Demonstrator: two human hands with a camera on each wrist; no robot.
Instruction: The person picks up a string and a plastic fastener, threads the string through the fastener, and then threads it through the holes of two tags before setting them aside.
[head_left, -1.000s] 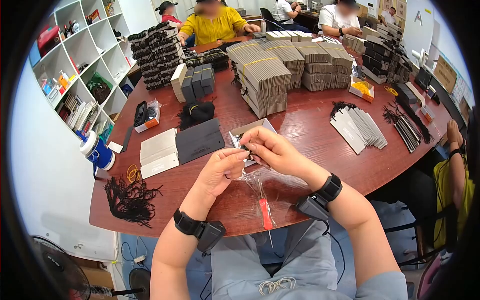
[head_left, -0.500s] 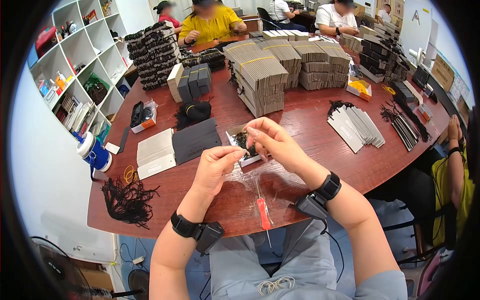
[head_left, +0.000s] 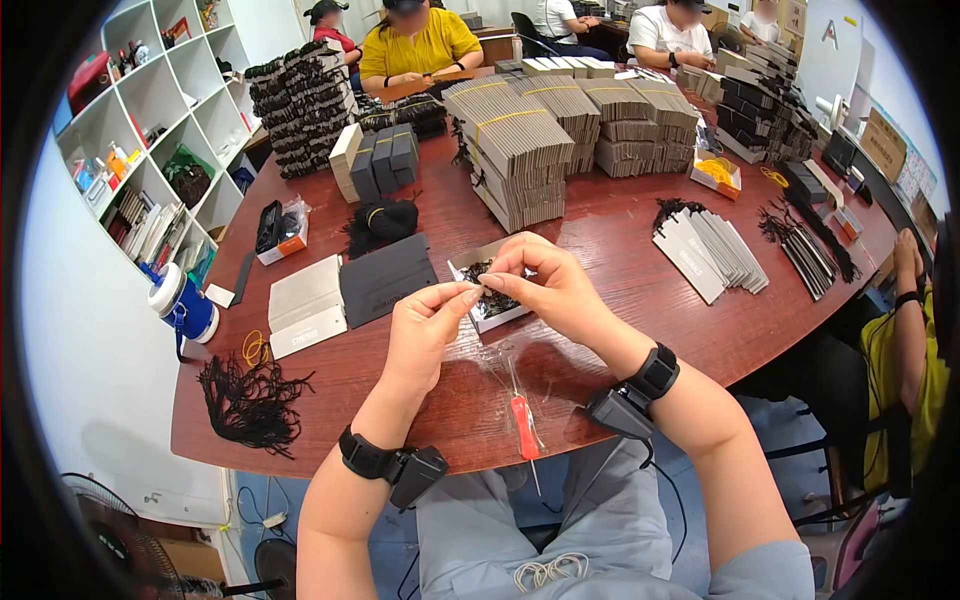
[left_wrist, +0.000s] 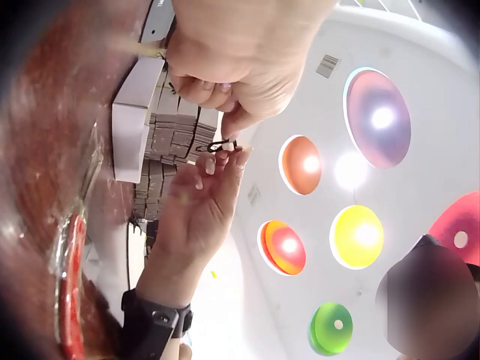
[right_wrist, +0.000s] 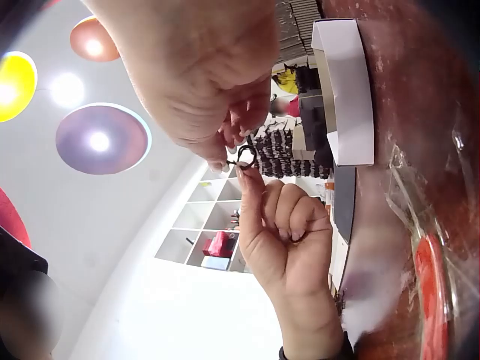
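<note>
Over a small white box (head_left: 503, 320) of tiny dark pieces (head_left: 480, 270), both hands meet at their fingertips. Between them is a small black cord loop (right_wrist: 247, 156), which also shows in the left wrist view. My left hand (head_left: 425, 325) pinches it between thumb and forefinger, with the other fingers curled in. From the other side, my right hand (head_left: 555, 285) pinches at the same loop with thumb and fingertips. Below the hands, a red-handled tool (head_left: 524, 428) with a thin metal shaft lies by clear plastic at the table edge.
Grey and black cards (head_left: 390, 280) lie left of the box, black tassels (head_left: 250, 405) nearer the left edge. Tall banded card stacks (head_left: 510, 150) stand behind; fanned grey tags (head_left: 705, 255) lie to the right. A blue-white jug (head_left: 185, 310) stands at the far left.
The hands were together over the box, parted slightly half a second ago, and now meet again at the fingertips. The person in yellow across the table has lowered their hands.
</note>
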